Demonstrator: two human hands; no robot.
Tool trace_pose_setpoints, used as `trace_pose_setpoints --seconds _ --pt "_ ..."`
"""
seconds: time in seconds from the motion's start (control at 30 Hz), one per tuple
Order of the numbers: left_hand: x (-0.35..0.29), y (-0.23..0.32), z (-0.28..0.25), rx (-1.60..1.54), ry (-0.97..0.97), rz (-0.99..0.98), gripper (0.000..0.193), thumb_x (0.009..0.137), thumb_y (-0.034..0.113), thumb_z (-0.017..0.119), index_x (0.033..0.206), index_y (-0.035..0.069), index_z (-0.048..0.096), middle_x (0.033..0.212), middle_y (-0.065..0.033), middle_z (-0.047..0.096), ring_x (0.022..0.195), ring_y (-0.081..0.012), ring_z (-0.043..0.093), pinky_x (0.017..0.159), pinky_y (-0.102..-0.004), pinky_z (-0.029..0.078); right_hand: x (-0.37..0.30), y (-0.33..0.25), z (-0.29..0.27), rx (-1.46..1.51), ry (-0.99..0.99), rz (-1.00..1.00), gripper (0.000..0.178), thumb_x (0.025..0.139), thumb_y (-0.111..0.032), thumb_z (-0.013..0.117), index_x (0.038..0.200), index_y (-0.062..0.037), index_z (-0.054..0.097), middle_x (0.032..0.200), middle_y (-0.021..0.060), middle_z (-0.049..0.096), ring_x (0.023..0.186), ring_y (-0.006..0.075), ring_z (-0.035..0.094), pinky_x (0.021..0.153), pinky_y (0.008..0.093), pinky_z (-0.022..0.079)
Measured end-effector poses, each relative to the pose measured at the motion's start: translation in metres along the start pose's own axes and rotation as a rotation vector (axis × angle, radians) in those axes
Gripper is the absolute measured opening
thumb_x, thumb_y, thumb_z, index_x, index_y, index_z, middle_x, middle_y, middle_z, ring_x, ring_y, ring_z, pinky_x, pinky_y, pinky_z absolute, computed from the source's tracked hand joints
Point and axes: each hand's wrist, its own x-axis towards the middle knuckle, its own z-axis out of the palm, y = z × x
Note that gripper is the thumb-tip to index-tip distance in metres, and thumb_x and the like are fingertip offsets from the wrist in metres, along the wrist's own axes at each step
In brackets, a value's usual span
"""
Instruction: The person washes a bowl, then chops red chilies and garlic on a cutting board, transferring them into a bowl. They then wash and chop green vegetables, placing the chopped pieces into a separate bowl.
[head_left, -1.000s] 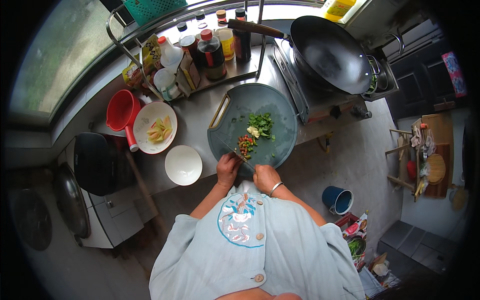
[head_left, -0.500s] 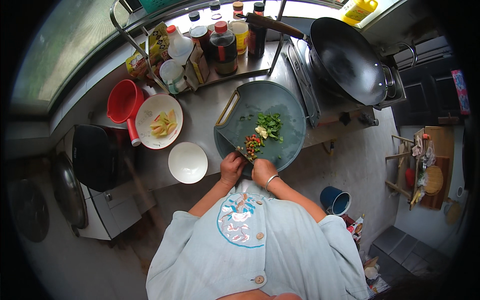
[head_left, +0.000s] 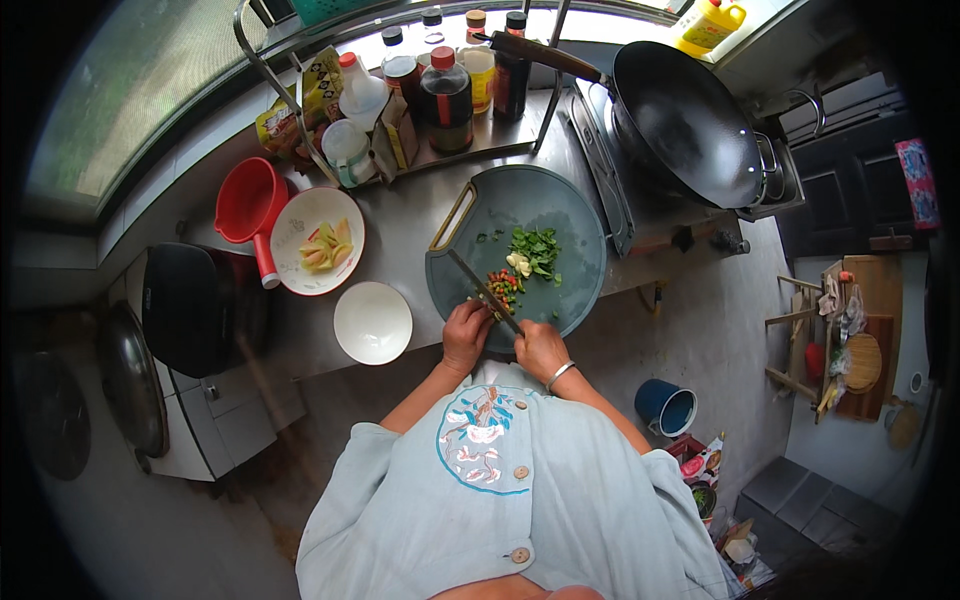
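Observation:
My right hand [head_left: 541, 350] is closed round the handle of a kitchen knife [head_left: 478, 283], whose blade slants up and left across the near left of a round grey-green cutting board [head_left: 575, 290]. Beside the blade, at the board's near edge, are the curled fingers of my left hand [head_left: 466, 335]. Whatever they pinch is too small to make out. Chopped red and green chillies [head_left: 503, 287] lie just right of the blade. Beyond them are pale garlic pieces [head_left: 519, 264] and a heap of cut green leaves [head_left: 541, 247].
Left of the board stand a white bowl [head_left: 372, 323], a plate [head_left: 290, 271] with pale slices [head_left: 326, 247] and a red dipper [head_left: 250, 200]. Bottles [head_left: 446, 105] fill a metal rack behind. A black wok [head_left: 680, 130] sits on the stove at right. A blue bucket [head_left: 666, 405] is on the floor.
My right hand has moved slightly right and nearer to me. The knife's blade now shows along its length, away from the left fingertips. My left hand stays nearly in place.

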Motion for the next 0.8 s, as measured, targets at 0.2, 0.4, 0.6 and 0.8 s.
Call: trace_pose_setpoints --seconds 0.2,0.4,0.6,0.8 --pt "0.001 0.004 -0.003 -0.014 -0.017 -0.001 0.016 0.068 0.001 0.068 0.083 0.005 0.061 0.09 -0.0097 0.06 0.082 -0.029 0.059 0.07 -0.0358 0.049 -0.015 0.001 -0.001 -0.036 -0.055 0.005 0.013 0.075 -0.008 0.054 0.073 0.0044 0.056 0.07 0.0276 0.059 0.07 0.0437 0.058 0.067 0.0496 0.047" --pt "0.001 0.0 -0.006 -0.018 -0.068 0.0 0.013 0.067 0.002 0.068 0.079 0.005 0.062 0.088 -0.0085 0.061 0.08 -0.0284 0.059 0.068 -0.0352 0.048 -0.007 -0.001 -0.002 -0.04 -0.131 0.034 0.013 0.073 -0.007 0.054 0.07 0.0053 0.057 0.075 0.029 0.059 0.075 0.0435 0.059 0.069 0.0483 0.047" --pt "0.003 -0.007 -0.007 -0.036 -0.095 0.02 0.013 0.067 0.003 0.069 0.077 0.005 0.062 0.087 -0.008 0.061 0.078 -0.0278 0.058 0.067 -0.0348 0.048 0.012 0.0 0.008 -0.049 -0.187 0.059 0.014 0.071 -0.007 0.054 0.069 0.0057 0.06 0.078 0.0291 0.06 0.077 0.0429 0.06 0.071 0.0466 0.049" --pt "0.003 -0.008 -0.008 -0.028 -0.12 0.041 0.013 0.066 0.004 0.069 0.077 0.006 0.062 0.087 -0.0079 0.061 0.079 -0.028 0.058 0.067 -0.0349 0.048 0.021 -0.004 0.02 -0.076 -0.146 0.097 0.014 0.072 -0.007 0.054 0.069 0.0041 0.062 0.078 0.0277 0.06 0.077 0.0424 0.06 0.07 0.0473 0.049"
